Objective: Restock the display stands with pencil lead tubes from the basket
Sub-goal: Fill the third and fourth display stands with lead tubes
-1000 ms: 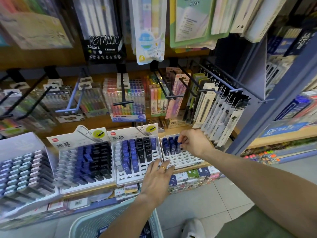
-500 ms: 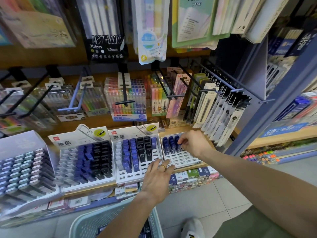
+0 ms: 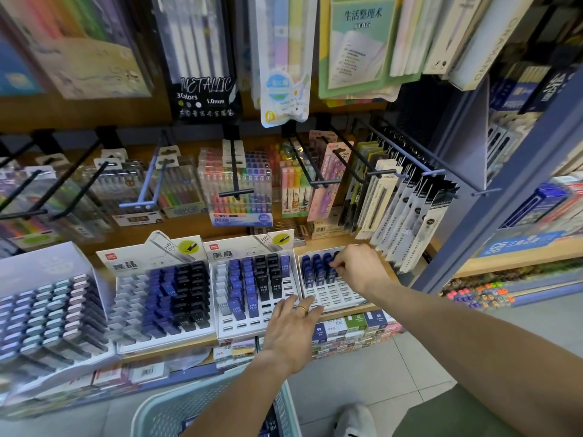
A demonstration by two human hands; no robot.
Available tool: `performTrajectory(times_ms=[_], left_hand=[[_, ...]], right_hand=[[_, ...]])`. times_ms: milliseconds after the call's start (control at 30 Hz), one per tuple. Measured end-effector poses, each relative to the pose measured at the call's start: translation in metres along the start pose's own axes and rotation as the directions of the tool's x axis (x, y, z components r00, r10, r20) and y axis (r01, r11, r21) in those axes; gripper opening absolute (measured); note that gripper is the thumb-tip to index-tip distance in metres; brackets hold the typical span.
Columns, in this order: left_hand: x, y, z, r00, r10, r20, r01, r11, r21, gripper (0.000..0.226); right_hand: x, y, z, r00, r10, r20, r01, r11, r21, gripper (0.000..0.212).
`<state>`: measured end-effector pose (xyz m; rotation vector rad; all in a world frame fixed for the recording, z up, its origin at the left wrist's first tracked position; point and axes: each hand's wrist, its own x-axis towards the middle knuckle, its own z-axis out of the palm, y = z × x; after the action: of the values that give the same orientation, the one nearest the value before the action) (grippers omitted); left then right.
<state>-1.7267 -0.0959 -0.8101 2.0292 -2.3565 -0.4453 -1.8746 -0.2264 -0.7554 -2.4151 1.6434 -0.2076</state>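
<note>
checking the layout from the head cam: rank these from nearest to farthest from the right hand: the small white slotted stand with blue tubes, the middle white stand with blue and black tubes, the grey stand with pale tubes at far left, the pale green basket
1. Small white slotted stand: directly under the right hand.
2. Middle white stand with blue and black tubes: just left, where the left hand rests.
3. Pale green plastic basket: below, by the floor.
4. Grey stand with pale tubes: far left.

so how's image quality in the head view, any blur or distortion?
Head view: strong wide-angle bowing of the shelf edges; left stand smeared and soft; centre sharp, HB labels readable on the middle stand; right hand crisp; lighting even, no harsh glare.
</note>
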Motion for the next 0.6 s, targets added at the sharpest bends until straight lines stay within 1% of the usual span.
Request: performTrajectory(times_ms=[67, 133, 233, 300, 400, 467, 533, 600], left_hand=[[0.000, 0.000, 0.001, 1.000, 0.002, 0.010, -0.002, 1.000, 0.002, 0.083], [0.001, -0.001, 0.002, 1.000, 0.002, 0.017, -0.002, 1.000, 0.009, 0.083], [0.003, -0.002, 0.005, 1.000, 0.009, 0.017, -0.009, 1.000, -0.009, 0.084], [0.004, -0.005, 0.007, 1.000, 0.017, 0.011, -0.016, 0.998, -0.065, 0.082], [-0.001, -0.015, 0.011, 0.999, 0.026, -0.018, -0.030, 0.974, -0.226, 0.075], [-0.010, -0.023, 0.009, 0.998, 0.022, -0.066, -0.041, 0.954, -0.297, 0.067], [-0.025, -0.030, 0.000, 0.993, 0.007, -0.119, -0.047, 0.940, -0.338, 0.060], [-0.048, -0.041, -0.006, 0.988, -0.022, -0.150, -0.034, 0.933, -0.358, 0.054]], right_hand=[[0.000, 0.000, 0.001, 1.000, -0.001, 0.005, 0.001, 1.000, 0.013, 0.024], [0.000, -0.001, 0.004, 0.999, -0.033, 0.032, 0.032, 0.999, 0.016, 0.026], [-0.001, 0.000, 0.003, 0.998, -0.055, 0.036, 0.055, 0.998, -0.009, 0.032], [-0.002, 0.002, 0.000, 0.998, -0.047, 0.030, 0.048, 0.998, -0.041, 0.039], [-0.008, 0.001, -0.008, 0.998, -0.056, 0.023, 0.058, 0.995, -0.084, 0.050], [-0.016, -0.004, -0.011, 0.997, -0.064, 0.047, 0.068, 0.994, -0.086, 0.047], [-0.029, -0.018, -0.015, 0.993, -0.070, 0.100, 0.072, 0.997, -0.015, 0.037], [-0.049, -0.042, -0.015, 0.976, -0.121, 0.179, 0.112, 0.992, 0.056, 0.030]])
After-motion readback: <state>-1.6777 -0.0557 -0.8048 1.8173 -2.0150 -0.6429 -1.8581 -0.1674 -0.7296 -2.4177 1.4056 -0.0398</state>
